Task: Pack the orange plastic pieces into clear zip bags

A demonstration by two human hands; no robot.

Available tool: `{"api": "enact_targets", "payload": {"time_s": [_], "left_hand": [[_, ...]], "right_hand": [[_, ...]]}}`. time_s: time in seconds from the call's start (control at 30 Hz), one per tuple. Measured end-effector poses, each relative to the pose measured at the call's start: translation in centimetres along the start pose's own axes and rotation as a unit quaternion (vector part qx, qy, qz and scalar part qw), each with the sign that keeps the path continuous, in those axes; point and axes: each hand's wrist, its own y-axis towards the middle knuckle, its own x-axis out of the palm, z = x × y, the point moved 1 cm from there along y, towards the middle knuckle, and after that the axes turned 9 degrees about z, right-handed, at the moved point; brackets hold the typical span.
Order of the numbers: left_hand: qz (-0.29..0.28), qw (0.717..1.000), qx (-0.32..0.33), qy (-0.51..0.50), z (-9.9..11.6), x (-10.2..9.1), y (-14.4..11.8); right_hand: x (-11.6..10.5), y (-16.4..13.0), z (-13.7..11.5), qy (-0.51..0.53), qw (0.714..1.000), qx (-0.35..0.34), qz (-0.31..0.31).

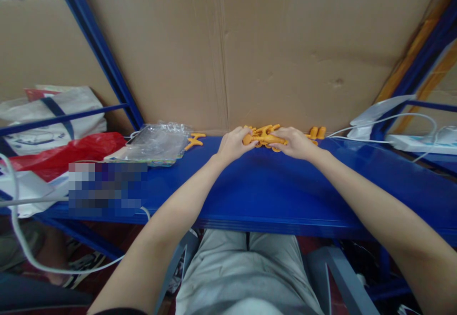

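Both hands meet at the back of a blue shelf (271, 186), against a cardboard wall. My left hand (233, 144) and my right hand (294, 142) each grip an end of an orange plastic part (264, 139) that lies over a small heap of similar orange pieces (266, 130). A single forked orange piece (194, 140) lies apart to the left. Two short orange cylinders (317, 132) stand just right of my right hand.
Clear plastic bags (157, 141) lie left of the hands, with a red bag (57, 155) and a white tote (53, 115) further left. A white power strip (410, 142) and white cables (392, 120) sit at the right. Blue rack posts (100, 53) frame the cardboard (250, 44).
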Motion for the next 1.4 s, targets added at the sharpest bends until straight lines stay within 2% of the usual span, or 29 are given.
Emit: {"api": "enact_targets", "payload": {"time_s": [0.13,0.2,0.27,0.37,0.43,0.5,0.6,0.7,0.8,0.9,1.0,1.17,1.4], "left_hand": [[-0.015,1.000,0.012,0.016,0.3,-0.2,-0.1],[-0.027,1.000,0.009,0.008,0.3,-0.1,-0.1],[-0.031,0.999,-0.001,-0.011,0.1,0.3,0.0],[-0.034,0.998,-0.031,-0.041,-0.2,0.7,0.1],[-0.039,0.997,-0.042,-0.049,-0.3,0.7,0.1],[-0.038,0.998,-0.035,-0.041,-0.2,0.6,0.1],[-0.014,1.000,-0.011,-0.008,0.1,0.2,0.0],[0.008,1.000,0.011,0.015,0.3,-0.2,0.0],[0.007,0.999,0.028,0.028,0.4,-0.4,-0.1],[-0.004,0.998,0.046,0.036,0.5,-0.4,-0.1],[-0.005,0.997,0.065,0.038,0.5,-0.4,-0.1],[0.003,0.996,0.086,0.038,0.4,-0.4,-0.1],[-0.036,0.997,0.059,0.040,0.9,-0.4,-0.1]], "right_hand": [[-0.4,0.1,0.2,0.102,0.988,0.087,-0.073],[-0.2,0.0,0.3,0.119,0.981,0.117,-0.101],[0.1,0.0,0.3,0.086,0.988,0.108,-0.071],[0.5,0.0,-0.2,-0.027,0.999,0.023,-0.002],[0.6,-0.1,-0.6,-0.083,0.996,-0.028,-0.001],[0.7,-0.2,-0.8,-0.101,0.994,-0.047,-0.017],[0.9,-0.3,-0.7,-0.083,0.996,-0.031,-0.019],[0.9,-0.1,-0.6,-0.037,0.999,0.017,-0.007],[0.5,0.1,-0.9,0.046,0.996,0.064,-0.043],[-0.3,0.4,-1.1,0.144,0.979,0.106,-0.102],[-0.7,0.5,-1.0,0.222,0.953,0.158,-0.132],[-0.6,0.5,-0.9,0.307,0.914,0.220,-0.147],[-0.4,0.3,-1.4,0.410,0.840,0.313,-0.167]]}}
